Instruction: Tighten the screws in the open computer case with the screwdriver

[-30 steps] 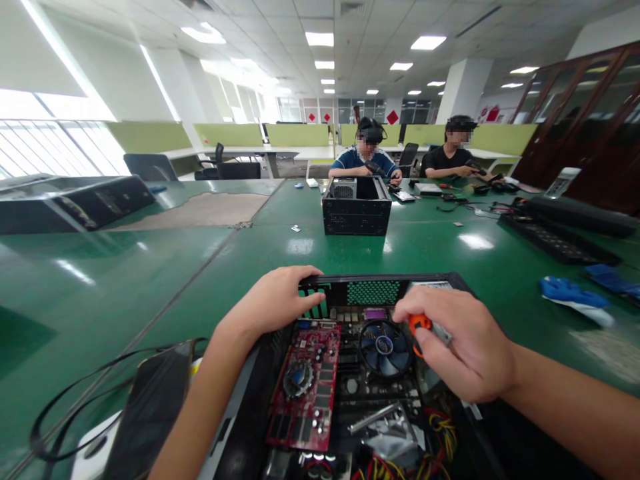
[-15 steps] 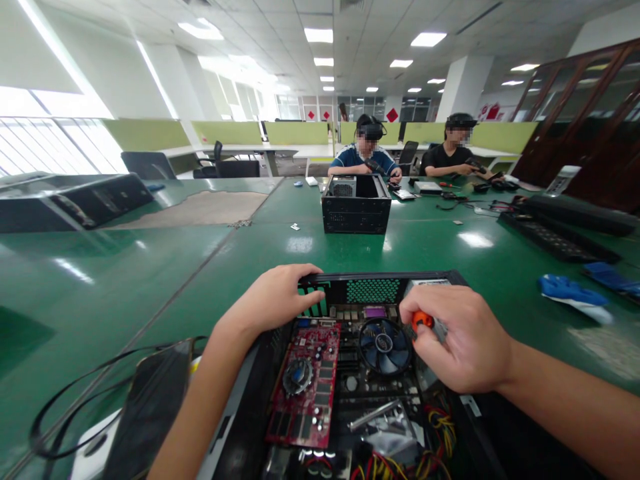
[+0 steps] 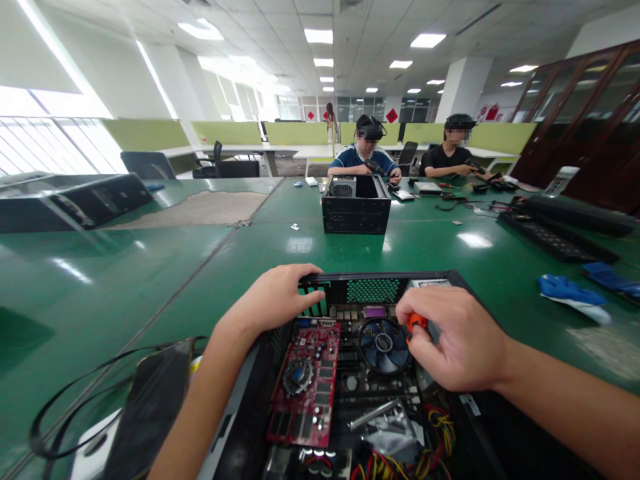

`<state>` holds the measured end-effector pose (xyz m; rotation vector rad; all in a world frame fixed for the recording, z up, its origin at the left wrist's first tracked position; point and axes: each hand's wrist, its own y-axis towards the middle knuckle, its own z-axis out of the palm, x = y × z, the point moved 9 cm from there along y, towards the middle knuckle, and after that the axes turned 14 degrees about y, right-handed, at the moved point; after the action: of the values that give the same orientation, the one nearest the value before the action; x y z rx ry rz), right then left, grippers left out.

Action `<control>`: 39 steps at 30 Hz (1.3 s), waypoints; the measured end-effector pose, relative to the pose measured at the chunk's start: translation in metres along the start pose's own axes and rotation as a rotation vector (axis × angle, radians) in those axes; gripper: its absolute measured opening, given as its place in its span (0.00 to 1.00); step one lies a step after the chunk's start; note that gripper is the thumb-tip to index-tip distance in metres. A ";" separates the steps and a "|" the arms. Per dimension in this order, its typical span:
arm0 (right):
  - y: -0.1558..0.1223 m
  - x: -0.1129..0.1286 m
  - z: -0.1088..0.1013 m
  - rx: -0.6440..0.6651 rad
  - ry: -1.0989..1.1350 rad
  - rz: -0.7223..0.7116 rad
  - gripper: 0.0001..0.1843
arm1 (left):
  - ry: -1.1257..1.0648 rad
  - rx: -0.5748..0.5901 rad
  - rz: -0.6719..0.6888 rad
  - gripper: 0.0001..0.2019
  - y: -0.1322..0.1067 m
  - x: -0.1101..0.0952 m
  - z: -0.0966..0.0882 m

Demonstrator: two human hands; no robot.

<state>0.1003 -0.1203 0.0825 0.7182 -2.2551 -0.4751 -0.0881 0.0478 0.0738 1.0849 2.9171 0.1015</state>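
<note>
Right hand (image 3: 457, 340), orange tool (image 3: 417, 322) shifted nearer fan (image 3: 384, 343).

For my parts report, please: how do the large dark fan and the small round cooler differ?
Size: the large dark fan looks wider than the small round cooler. Look: the fan has dark bluish blades; the cooler has a blue centre inside a greyish ring. Place: the cooler sits on the red board, the fan is nearer the right hand. Both are round and inside the open computer case.
</note>
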 end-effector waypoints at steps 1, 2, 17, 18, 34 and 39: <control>0.000 -0.001 0.001 0.005 -0.011 0.009 0.19 | -0.003 -0.004 -0.001 0.25 0.000 0.000 0.000; 0.000 -0.002 0.001 0.010 -0.025 0.021 0.19 | -0.007 -0.007 0.000 0.25 0.000 0.001 0.000; 0.003 -0.011 -0.002 -0.048 -0.140 0.147 0.19 | 0.002 -0.004 0.001 0.24 -0.001 0.000 0.000; 0.003 -0.008 -0.004 -0.065 -0.120 0.122 0.18 | 0.000 0.000 0.001 0.24 -0.001 0.000 0.000; 0.013 0.028 0.003 0.001 -0.004 -0.229 0.07 | -0.016 -0.003 0.006 0.25 -0.001 0.001 0.002; 0.014 0.029 0.004 0.011 -0.017 -0.224 0.08 | -0.020 -0.011 0.003 0.22 -0.001 -0.001 -0.001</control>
<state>0.0754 -0.1269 0.1023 0.9821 -2.2047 -0.5769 -0.0885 0.0466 0.0750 1.0820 2.8940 0.1053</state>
